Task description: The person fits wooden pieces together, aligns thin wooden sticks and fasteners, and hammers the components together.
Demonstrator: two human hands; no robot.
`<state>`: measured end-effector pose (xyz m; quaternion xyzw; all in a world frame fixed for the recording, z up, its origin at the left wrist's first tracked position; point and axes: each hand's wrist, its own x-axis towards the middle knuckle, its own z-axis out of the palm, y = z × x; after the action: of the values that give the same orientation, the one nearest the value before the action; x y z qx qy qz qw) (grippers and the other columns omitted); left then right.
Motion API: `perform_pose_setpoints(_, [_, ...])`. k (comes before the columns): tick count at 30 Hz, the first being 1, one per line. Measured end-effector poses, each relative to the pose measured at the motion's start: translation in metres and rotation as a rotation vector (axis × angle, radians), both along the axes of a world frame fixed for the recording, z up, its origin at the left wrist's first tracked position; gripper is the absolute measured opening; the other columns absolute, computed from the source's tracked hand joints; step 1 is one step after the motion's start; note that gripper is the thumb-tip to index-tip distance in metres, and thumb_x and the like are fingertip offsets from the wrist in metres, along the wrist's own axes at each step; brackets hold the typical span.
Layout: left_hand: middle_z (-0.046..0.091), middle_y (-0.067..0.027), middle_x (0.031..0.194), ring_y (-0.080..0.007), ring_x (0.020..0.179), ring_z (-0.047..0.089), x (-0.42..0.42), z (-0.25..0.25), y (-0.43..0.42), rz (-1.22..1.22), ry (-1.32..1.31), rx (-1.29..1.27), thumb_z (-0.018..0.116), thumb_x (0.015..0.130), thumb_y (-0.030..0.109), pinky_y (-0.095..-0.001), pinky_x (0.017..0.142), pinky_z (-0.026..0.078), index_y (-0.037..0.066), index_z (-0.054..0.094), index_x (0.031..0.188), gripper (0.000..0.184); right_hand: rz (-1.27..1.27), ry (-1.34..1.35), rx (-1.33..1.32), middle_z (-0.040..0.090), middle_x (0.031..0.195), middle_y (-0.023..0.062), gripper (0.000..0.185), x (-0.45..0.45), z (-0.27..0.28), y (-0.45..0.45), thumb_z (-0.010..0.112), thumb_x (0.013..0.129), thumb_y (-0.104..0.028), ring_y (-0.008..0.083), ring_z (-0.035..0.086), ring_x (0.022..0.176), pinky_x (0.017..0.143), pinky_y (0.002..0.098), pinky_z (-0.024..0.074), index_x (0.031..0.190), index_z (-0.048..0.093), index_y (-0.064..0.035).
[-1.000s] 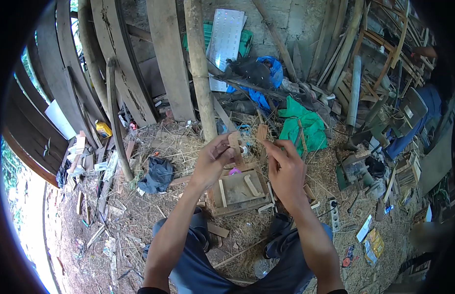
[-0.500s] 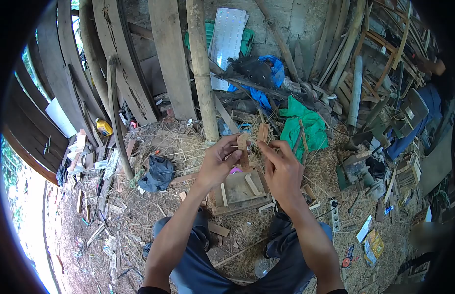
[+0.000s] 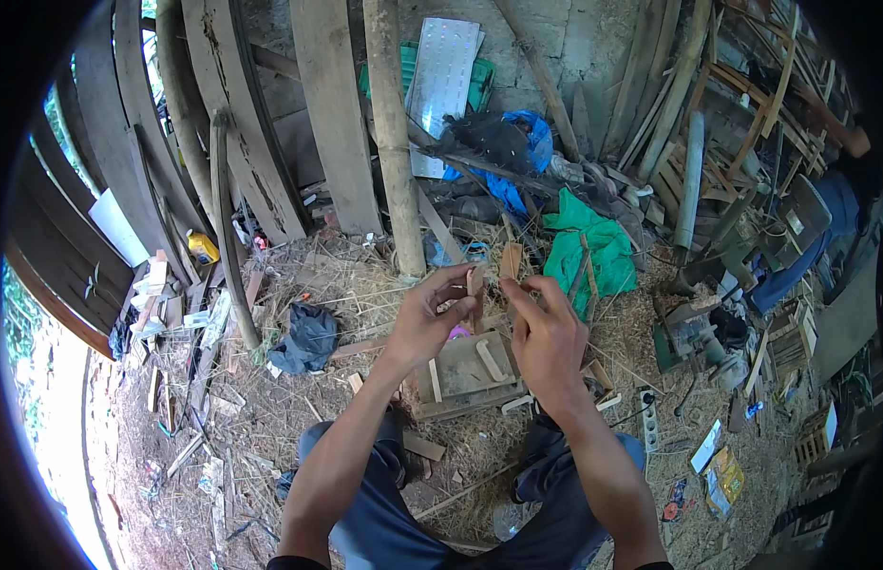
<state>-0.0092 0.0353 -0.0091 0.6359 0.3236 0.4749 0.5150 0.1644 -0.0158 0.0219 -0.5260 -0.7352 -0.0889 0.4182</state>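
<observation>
In my left hand (image 3: 430,315) is a small wooden piece (image 3: 475,282), pinched between thumb and fingers and held roughly upright. My right hand (image 3: 550,332) is closed on a second flat wooden piece (image 3: 511,259), whose upper end sticks up past the fingertips. The two pieces stand side by side with a narrow gap between them. Below both hands sits a low wooden block or stool (image 3: 463,372) with loose strips on top, one of them a pale strip (image 3: 491,361). A small pink item (image 3: 459,332) shows just behind it.
A wooden post (image 3: 392,142) rises ahead. Green cloth (image 3: 591,249) and a dark plastic bag (image 3: 306,337) lie on the shaving-covered ground. A power strip (image 3: 650,419) is at right, near a machine (image 3: 693,332). Another person's arm (image 3: 845,138) shows at the far right.
The wooden piece in my left hand has turned, showing a narrower side now. My right hand and its piece have barely moved. At the far right, the other person's arm has shifted.
</observation>
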Motion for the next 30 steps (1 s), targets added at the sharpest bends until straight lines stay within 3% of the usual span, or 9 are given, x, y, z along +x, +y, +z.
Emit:
perform_pose_setpoints(5, [0.063, -0.0104, 0.109, -0.0164, 0.102, 0.059, -0.001, -0.003, 0.001, -0.001, 0.078, 0.032, 0.058, 0.088, -0.005, -0.0301, 0.083, 0.052, 0.003, 0.048, 0.132, 0.045, -0.016, 0.017, -0.080, 0.056, 0.096, 0.0066, 0.040, 0.003, 0.000, -0.001, 0.065, 0.070, 0.004, 0.0266, 0.063, 0.080, 0.064, 0.0375, 0.0496, 0.108, 0.067, -0.0095])
perform_pose_setpoints(10, [0.064, -0.0101, 0.107, -0.0158, 0.101, 0.060, 0.003, 0.001, -0.002, 0.024, 0.129, 0.057, 0.057, 0.087, -0.009, -0.0288, 0.082, 0.052, 0.005, 0.049, 0.131, 0.047, 0.015, 0.164, -0.079, 0.060, 0.094, 0.0088, 0.025, 0.000, -0.007, 0.004, 0.063, 0.079, 0.001, 0.0291, 0.064, 0.076, 0.062, 0.0388, 0.0500, 0.103, 0.066, -0.0069])
perform_pose_setpoints(17, [0.064, -0.0131, 0.107, -0.0187, 0.097, 0.062, 0.013, 0.002, -0.011, 0.063, 0.216, 0.161, 0.059, 0.083, -0.010, -0.0310, 0.080, 0.054, 0.012, 0.042, 0.136, 0.060, 0.020, 0.214, -0.094, 0.062, 0.093, 0.0115, 0.018, -0.001, -0.017, 0.010, 0.062, 0.083, -0.002, 0.0320, 0.064, 0.077, 0.063, 0.0400, 0.0504, 0.101, 0.063, -0.0060])
perform_pose_setpoints(19, [0.065, -0.0149, 0.105, -0.0211, 0.094, 0.065, 0.016, 0.001, -0.011, 0.078, 0.231, 0.183, 0.060, 0.082, -0.010, -0.0323, 0.079, 0.055, 0.013, 0.039, 0.137, 0.064, 0.062, 0.277, -0.088, 0.063, 0.091, 0.0125, 0.022, 0.000, -0.020, 0.013, 0.063, 0.084, 0.000, 0.0281, 0.065, 0.072, 0.060, 0.0348, 0.0505, 0.106, 0.062, -0.0049])
perform_pose_setpoints(26, [0.060, -0.0118, 0.110, -0.0168, 0.099, 0.059, 0.002, -0.009, 0.011, 0.195, 0.149, 0.096, 0.059, 0.084, -0.009, -0.0298, 0.078, 0.052, 0.009, 0.034, 0.138, 0.062, 0.042, 0.231, -0.135, 0.064, 0.088, 0.0119, 0.014, 0.005, -0.016, 0.012, 0.064, 0.084, -0.002, 0.0256, 0.065, 0.072, 0.062, 0.0335, 0.0495, 0.097, 0.064, -0.0037])
perform_pose_setpoints(28, [0.060, -0.0121, 0.109, -0.0173, 0.099, 0.059, -0.008, -0.022, 0.023, 0.265, 0.110, 0.121, 0.059, 0.085, -0.008, -0.0300, 0.078, 0.053, 0.007, 0.034, 0.137, 0.060, 0.029, 0.295, -0.334, 0.063, 0.089, 0.0130, 0.009, 0.011, -0.030, 0.015, 0.063, 0.084, -0.003, 0.0287, 0.062, 0.073, 0.065, 0.0374, 0.0489, 0.093, 0.063, -0.0023])
perform_pose_setpoints(30, [0.060, -0.0126, 0.110, -0.0182, 0.096, 0.060, -0.021, -0.030, 0.032, 0.235, -0.043, 0.032, 0.058, 0.087, -0.005, -0.0302, 0.076, 0.053, 0.005, 0.034, 0.136, 0.056, 0.056, 0.294, -0.374, 0.065, 0.084, 0.0122, 0.012, 0.018, -0.052, 0.025, 0.063, 0.083, -0.004, 0.0245, 0.064, 0.073, 0.065, 0.0342, 0.0492, 0.095, 0.064, -0.0021])
